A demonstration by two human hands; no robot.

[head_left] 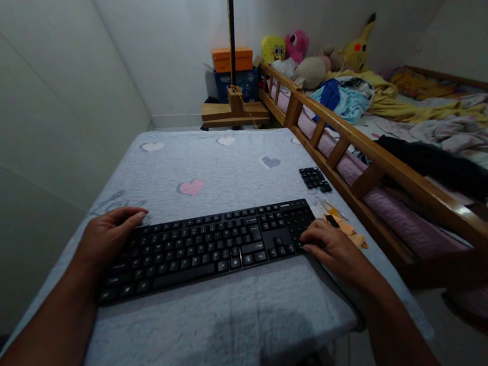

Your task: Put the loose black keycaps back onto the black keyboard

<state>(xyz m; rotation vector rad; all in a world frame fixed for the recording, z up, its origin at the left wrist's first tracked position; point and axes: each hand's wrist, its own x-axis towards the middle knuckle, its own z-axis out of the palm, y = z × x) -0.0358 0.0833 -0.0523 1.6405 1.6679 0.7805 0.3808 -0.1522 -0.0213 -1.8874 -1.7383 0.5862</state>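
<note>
A black full-size keyboard (207,244) lies at a slight slant on a heart-patterned cloth. My left hand (108,233) rests at its left end, thumb and forefinger stretched toward the top edge with a gap between them. Over the number pad at the right end, my right hand (330,244) has its thumb and fingers drawn together; whatever is between the fingertips is too small to make out. Keycaps appear to be off part of that pad. Several loose black keycaps (313,179) lie in a group beyond the keyboard's right end.
Beside my right hand lie an orange-yellow cloth (347,230) and some thin tools, partly hidden. A wooden bed rail (352,138) runs along the right, with bedding and plush toys behind it. An orange box (232,59) and a dark post stand at the back.
</note>
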